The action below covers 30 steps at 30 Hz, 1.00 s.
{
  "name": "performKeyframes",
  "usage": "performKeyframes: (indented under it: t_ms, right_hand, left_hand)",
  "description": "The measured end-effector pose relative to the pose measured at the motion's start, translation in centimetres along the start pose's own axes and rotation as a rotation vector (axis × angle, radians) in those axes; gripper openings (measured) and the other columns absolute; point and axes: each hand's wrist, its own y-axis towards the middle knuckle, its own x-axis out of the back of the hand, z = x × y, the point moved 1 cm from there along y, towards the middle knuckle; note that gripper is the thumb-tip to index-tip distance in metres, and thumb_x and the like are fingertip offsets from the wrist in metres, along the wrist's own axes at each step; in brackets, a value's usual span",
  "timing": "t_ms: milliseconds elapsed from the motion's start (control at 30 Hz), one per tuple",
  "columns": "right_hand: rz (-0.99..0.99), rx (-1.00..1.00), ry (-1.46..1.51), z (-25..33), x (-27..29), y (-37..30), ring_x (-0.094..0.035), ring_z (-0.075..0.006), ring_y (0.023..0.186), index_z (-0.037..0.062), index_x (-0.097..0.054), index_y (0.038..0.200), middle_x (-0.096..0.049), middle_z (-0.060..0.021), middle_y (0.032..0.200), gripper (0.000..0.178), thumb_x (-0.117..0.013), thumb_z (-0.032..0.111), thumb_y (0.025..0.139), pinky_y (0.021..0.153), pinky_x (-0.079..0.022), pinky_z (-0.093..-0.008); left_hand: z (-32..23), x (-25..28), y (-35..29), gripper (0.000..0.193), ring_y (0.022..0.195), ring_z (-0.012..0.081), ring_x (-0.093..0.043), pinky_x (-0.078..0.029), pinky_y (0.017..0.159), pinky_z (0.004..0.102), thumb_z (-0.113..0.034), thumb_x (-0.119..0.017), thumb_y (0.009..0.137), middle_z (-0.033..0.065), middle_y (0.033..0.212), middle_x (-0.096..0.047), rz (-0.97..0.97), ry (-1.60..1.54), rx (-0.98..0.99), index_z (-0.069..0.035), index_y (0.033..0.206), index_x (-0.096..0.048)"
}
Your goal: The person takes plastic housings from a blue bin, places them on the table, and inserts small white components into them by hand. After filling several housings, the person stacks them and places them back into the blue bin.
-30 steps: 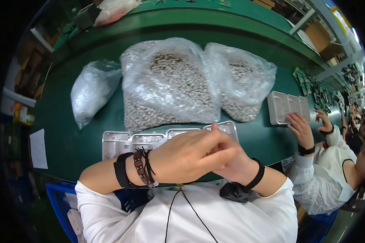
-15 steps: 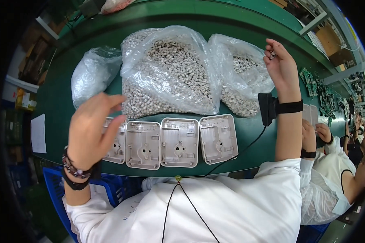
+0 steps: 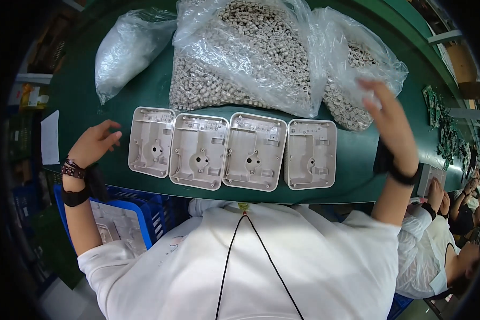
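Several pale grey plastic housings [image 3: 199,151] lie in a row, open side up, near the front edge of the green table [image 3: 357,165]. My left hand [image 3: 93,143] hovers just left of the leftmost housing [image 3: 151,141], fingers spread, holding nothing. My right hand [image 3: 390,122] is raised and blurred to the right of the row, over the edge of a clear bag of small grey parts [image 3: 352,74]; its fingers are apart and empty. A larger clear bag of the same parts [image 3: 245,53] lies behind the housings.
A third, mostly slack clear bag [image 3: 128,48] sits at the back left. A blue crate [image 3: 122,224] with more housings stands below the table at my left. A white paper slip [image 3: 50,137] lies at the left edge. Another person [image 3: 442,234] works at my right.
My left hand has dropped lower and left of the housings. My right hand has come down from the far bag toward the table's right side. The row of housings now shows fully.
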Motion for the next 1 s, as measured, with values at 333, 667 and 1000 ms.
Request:
performKeyframes:
  t_ms: [333, 667, 1000]
  right_hand:
    - [-0.061, -0.284, 0.140, 5.6, -7.4, -10.5, -0.050, -0.0351, 0.094, 0.0063, -0.045, 0.126, -0.046, -0.0180, 0.106, 0.048, -0.060, 0.016, 0.081, 0.079, -0.042, -0.0382]
    - [0.069, -0.395, 0.200, 7.1, -6.4, -11.1, -0.049, -0.0336, 0.090, 0.0074, -0.039, 0.131, -0.044, -0.0162, 0.108, 0.050, -0.054, 0.013, 0.084, 0.078, -0.042, -0.0344]
    - [-0.160, -0.548, -0.069, 2.6, -5.1, -15.2, -0.051, -0.0402, 0.091, 0.0110, -0.038, 0.132, -0.045, -0.0203, 0.113, 0.053, -0.058, 0.021, 0.083, 0.072, -0.046, -0.0392]
  left_hand:
    - [-5.1, -2.2, 2.3, 0.027, 0.056, 0.0185, -0.063, -0.048, 0.057, 0.0302, -0.026, -0.052, 0.088, 0.0092, 0.059, -0.061, 0.162, 0.227, 0.028, 0.000, 0.091, -0.056]
    - [-5.5, -3.6, 2.2, 0.027, 0.054, 0.0182, -0.063, -0.048, 0.056, 0.0306, -0.026, -0.047, 0.089, 0.0095, 0.060, -0.062, 0.210, 0.318, 0.044, 0.000, 0.087, -0.057]
    - [-11.7, -7.2, 3.9, 0.030, 0.050, 0.0166, -0.062, -0.049, 0.043, 0.0242, -0.021, -0.040, 0.094, 0.0113, 0.071, -0.065, 0.613, -0.171, 0.060, 0.001, 0.114, -0.045]
